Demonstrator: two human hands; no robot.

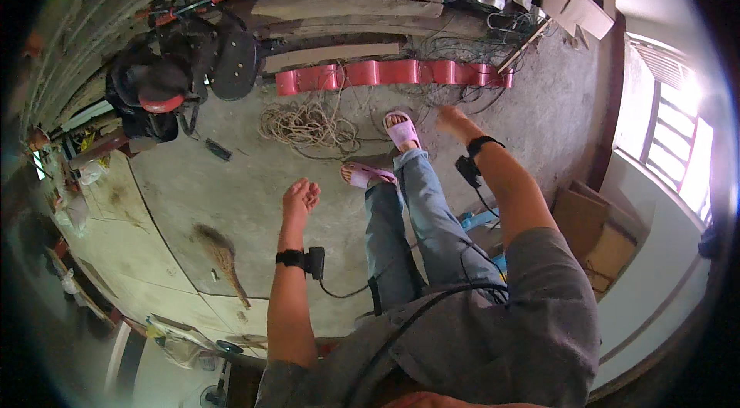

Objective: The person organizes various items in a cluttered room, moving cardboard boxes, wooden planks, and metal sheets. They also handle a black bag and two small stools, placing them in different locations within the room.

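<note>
My left hand [301,195] hangs over the bare concrete floor with its fingers half curled and nothing visible in it. My right hand [454,121] is farther forward, above the floor near the right end of a red ridged strip [363,74]. Its fingers are blurred and turned away, and I see no object in it. A coil of rope [309,128] lies loose on the floor between the strip and my feet. My pink sandals [403,129] stand beside the rope, one ahead of the other.
A black seat-like object [234,64] and dark gear lie at the left. Tangled wire [462,93] trails around the strip's right end. A hand broom [222,258] lies at left; cardboard boxes [595,223] lean by the right wall. Stacked boards [347,6] line the far side.
</note>
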